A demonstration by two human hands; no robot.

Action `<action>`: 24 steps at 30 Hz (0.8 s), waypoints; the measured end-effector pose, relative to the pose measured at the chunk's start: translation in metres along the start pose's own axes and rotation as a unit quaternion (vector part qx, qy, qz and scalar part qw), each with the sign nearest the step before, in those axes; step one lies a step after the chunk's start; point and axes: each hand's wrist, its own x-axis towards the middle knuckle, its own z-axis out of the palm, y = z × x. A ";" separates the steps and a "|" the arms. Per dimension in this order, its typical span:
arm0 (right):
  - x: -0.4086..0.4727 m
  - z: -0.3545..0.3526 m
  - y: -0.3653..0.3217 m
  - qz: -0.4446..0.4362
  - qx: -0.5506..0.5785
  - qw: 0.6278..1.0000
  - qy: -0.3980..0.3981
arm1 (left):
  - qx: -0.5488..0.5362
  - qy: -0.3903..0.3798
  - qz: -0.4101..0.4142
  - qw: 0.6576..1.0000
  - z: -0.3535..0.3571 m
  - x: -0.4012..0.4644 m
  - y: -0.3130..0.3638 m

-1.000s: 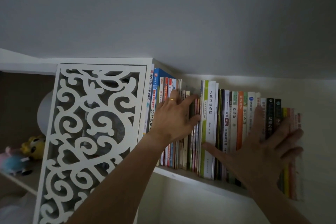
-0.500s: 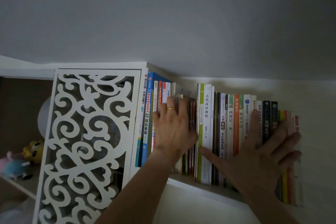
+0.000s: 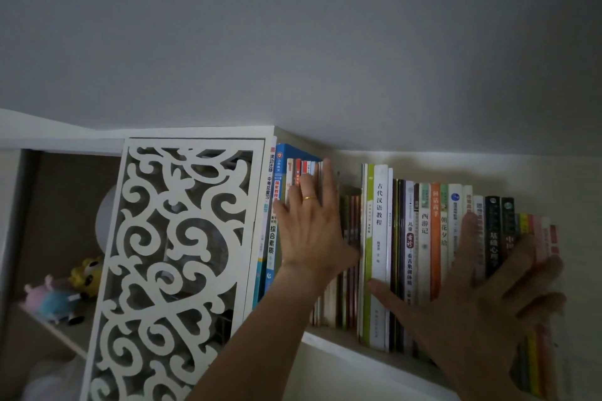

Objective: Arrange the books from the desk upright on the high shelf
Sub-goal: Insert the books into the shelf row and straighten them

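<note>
A row of upright books (image 3: 378,254) fills the high white shelf (image 3: 329,343) just under the ceiling. My left hand (image 3: 309,234), wearing a gold ring, lies flat with straight fingers against the spines of the thin books at the left end of the row. Spread wide, my right hand (image 3: 488,290) presses its palm and fingers on the spines at the right end, its thumb reaching the white and green book (image 3: 369,238). Neither hand grips a book.
A white openwork panel (image 3: 176,264) stands left of the books. Behind it is a brown compartment with small plush toys (image 3: 65,293) on a lower shelf. The grey ceiling sits close above the book tops. A pale wall bounds the row on the right.
My left hand has slid leftward along the spines and turned more upright, pushing the thin books back. The right hand has stayed pressed on the right-hand books.
</note>
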 end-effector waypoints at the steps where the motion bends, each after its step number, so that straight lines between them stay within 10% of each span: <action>1: 0.000 -0.001 0.000 -0.001 0.001 1.000 0.000 | 0.011 -0.011 0.004 1.000 -0.003 0.005 0.001; 24: 0.000 0.002 0.006 -0.002 -0.004 1.000 -0.002 | -0.256 0.101 -0.070 0.959 -0.008 -0.028 0.010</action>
